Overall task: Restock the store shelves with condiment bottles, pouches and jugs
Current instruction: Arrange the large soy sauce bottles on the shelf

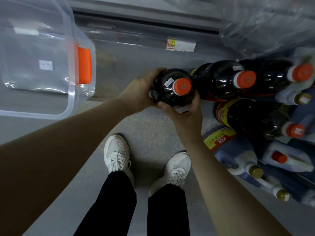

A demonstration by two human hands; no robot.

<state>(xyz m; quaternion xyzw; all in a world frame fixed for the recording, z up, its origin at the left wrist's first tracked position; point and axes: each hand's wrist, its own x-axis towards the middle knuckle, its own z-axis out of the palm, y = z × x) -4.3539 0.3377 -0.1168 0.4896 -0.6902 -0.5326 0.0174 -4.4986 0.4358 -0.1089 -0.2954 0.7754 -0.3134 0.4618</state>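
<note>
I saw left hand [141, 89] and right hand [183, 109] curled round the bottle [167, 93]; risk, I judged: slick sides slipping, or clipping the neighbour [216, 80] just right of the grip.

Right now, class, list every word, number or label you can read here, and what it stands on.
Nothing can be read with certainty.
Price tag on the shelf edge: print blurred.
Yellow label on the blue jug: characters too blurred.
Sticker on the held bottle: too small.
White label on the clear bin: too small.
</note>
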